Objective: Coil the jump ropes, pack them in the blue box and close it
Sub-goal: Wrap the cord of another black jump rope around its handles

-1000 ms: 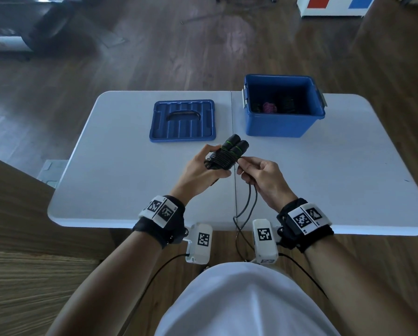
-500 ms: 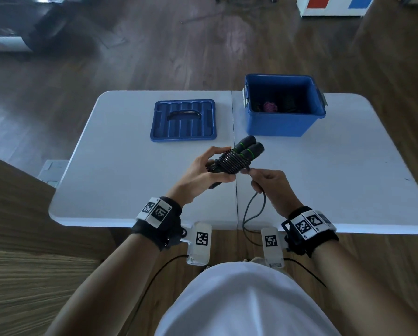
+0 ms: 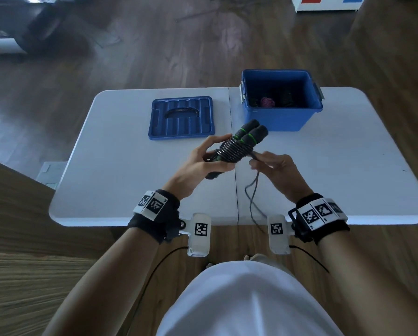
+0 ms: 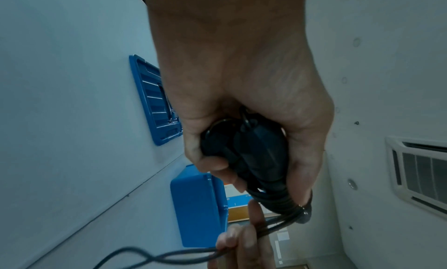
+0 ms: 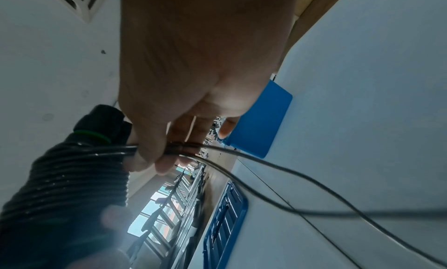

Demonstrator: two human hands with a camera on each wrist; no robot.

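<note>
My left hand point(image 3: 210, 161) grips the two black, green-ringed handles of a jump rope point(image 3: 239, 144) above the table's middle, with cord wound in tight turns round them. My right hand point(image 3: 266, 163) pinches the doubled loose cord point(image 3: 252, 192) just right of the winding; the cord's tail hangs over the near table edge. The left wrist view shows the handles point(image 4: 256, 154) in my curled fingers, the right wrist view the cord point(image 5: 241, 158) running through my fingertips point(image 5: 145, 158). The open blue box point(image 3: 281, 117) stands at the back right with dark and pink coiled ropes point(image 3: 267, 101) inside.
The blue lid point(image 3: 181, 117) lies flat, handle up, at the back centre of the white folding table point(image 3: 120, 166), left of the box. A seam runs down the table's middle. Wooden floor surrounds the table.
Both hands have shifted a little right and forward. More cord is wound round the handles, and the loose tail hanging over the edge is shorter.
</note>
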